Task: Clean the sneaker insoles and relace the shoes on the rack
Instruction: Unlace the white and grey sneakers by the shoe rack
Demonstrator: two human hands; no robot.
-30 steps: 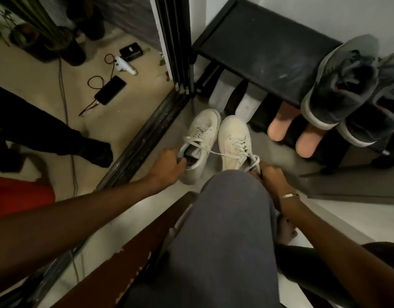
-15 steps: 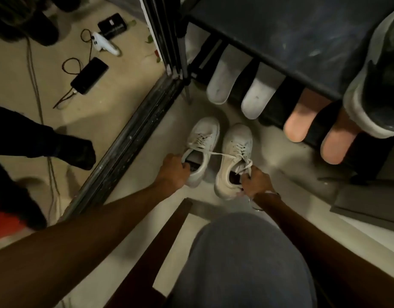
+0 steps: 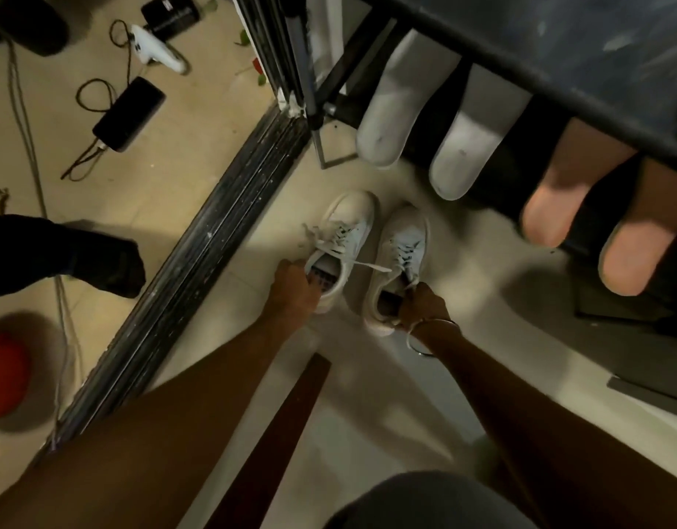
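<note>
Two white sneakers stand side by side on the pale floor below the black shoe rack (image 3: 558, 43). My left hand (image 3: 293, 290) grips the heel opening of the left sneaker (image 3: 346, 238), whose loose laces trail to the left. My right hand (image 3: 421, 305) grips the heel collar of the right sneaker (image 3: 402, 257). Two white insoles (image 3: 390, 120) and two pink insoles (image 3: 554, 208) lean upright against the rack's lower part.
A dark sliding-door track (image 3: 199, 269) runs diagonally on the left. Beyond it lie a black phone (image 3: 129, 112) on a cable, a white device (image 3: 153, 51) and a black box. Another person's dark foot (image 3: 96, 257) and a red object (image 3: 3, 379) are at the left edge.
The view has tilted down and closer to the floor; the grey shoes on the rack top have left the frame. Both hands have stayed on the sneakers' heels, and the left lace now trails left.
</note>
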